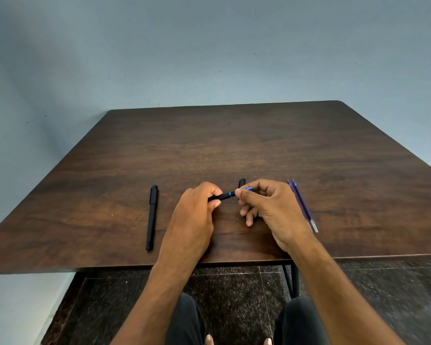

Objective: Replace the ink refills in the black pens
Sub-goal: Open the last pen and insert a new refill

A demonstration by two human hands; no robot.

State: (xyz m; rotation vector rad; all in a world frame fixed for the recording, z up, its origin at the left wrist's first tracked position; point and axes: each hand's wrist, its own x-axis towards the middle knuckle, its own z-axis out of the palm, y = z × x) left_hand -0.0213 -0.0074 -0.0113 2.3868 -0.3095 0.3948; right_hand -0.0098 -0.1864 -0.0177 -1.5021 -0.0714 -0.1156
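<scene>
Currently, notes at the table edge.
Grip, left: left hand [197, 207] curled tight around the slim black plastic pen barrel [219, 196], thumb and forefinger pinching it near the exposed end.
Grip, right: right hand [266, 207] fingertips [239, 192] pressed together on the blue front section [246, 189] of the same pen; lower fingers hang loose beneath.
Pen in hand: held level above the dark wood-grain table [234, 145], spanning the gap between the two grips; a blue ring shows just left of the right fingertips.
Cap: small black pen cap [242, 182] lies on the table just beyond the right fingertips.
Spare refills: two thin blue ink refills [301, 204] side by side on the table, outboard of the right grip, near its knuckles.
Second pen: capped black pen [151, 217] lies outboard of the left grip, well apart.
Step, judged: separating the front section from the barrel; whether by twist or pull, cannot tell.
Technique: keep the left grip still, turn only the right, hold the pen level so any loose inner part stays in; pull straight along the axis.
Risk: small parts rolling off the near edge.
</scene>
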